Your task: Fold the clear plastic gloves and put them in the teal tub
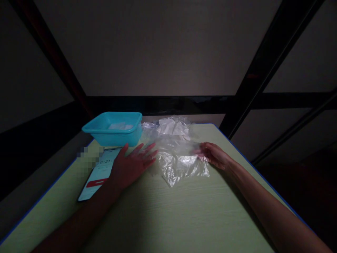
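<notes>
A clear plastic bag (181, 165) lies crinkled on the pale table in front of me. My right hand (212, 154) has its fingers closed on the right edge of this bag. At the bag's left side my left hand (131, 163) is stretched out with its fingers spread; whether its fingertips touch the plastic I cannot tell. Behind the bag is a heap of more clear plastic (173, 126) with whitish pieces in it.
A turquoise basin (118, 137) holding white pieces stands at the back left. Partly under my left hand and forearm lies a lit phone (97, 175). The blue-edged table (171, 218) ends before a wall with dark bars.
</notes>
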Demonstrator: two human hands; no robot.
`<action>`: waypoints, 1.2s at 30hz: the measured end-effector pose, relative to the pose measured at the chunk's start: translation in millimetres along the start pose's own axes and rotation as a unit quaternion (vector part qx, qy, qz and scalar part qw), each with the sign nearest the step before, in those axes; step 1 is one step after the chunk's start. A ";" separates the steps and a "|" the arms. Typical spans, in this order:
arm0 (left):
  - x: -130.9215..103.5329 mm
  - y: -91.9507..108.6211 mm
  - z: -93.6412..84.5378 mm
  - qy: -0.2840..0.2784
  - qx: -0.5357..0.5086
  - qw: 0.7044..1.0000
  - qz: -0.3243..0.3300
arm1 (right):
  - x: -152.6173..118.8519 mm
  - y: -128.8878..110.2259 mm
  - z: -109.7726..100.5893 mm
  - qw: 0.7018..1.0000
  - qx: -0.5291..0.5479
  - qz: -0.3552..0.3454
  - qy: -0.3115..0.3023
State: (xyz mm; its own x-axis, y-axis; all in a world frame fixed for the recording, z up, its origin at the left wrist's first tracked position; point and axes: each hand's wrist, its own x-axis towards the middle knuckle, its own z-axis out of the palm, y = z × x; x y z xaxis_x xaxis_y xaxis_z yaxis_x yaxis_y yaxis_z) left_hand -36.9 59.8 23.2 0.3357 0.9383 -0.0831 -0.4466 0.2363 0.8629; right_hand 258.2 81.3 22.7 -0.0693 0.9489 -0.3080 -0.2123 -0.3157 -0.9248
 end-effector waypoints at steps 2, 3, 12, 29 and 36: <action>1.5 -4.6 -2.2 -0.002 0.049 0.999 0.007 | -1.5 -0.7 1.8 1.000 -0.003 -0.010 0.004; 1.8 -7.4 -2.7 0.000 0.089 0.996 0.011 | -2.6 -0.8 2.8 1.000 -0.006 -0.020 0.005; -5.9 -21.6 9.2 -0.092 0.170 0.981 -0.006 | -6.8 6.1 9.6 0.992 -0.067 -0.100 -0.030; -22.0 -31.5 35.5 0.150 0.554 0.749 0.331 | -8.4 11.1 14.5 0.992 -0.093 -0.089 -0.005; -24.7 -54.7 59.9 0.005 0.750 0.548 0.372 | -12.8 16.6 29.2 0.990 -0.105 -0.094 -0.009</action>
State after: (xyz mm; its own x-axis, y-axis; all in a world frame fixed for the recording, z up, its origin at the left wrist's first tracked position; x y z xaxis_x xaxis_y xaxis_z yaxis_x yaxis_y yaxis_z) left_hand 28.9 8.6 7.9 0.5157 0.6372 0.5728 0.7283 -0.6781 0.0987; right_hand 227.2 64.0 17.8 -0.0654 0.9902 -0.1235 -0.0166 -0.1248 -0.9920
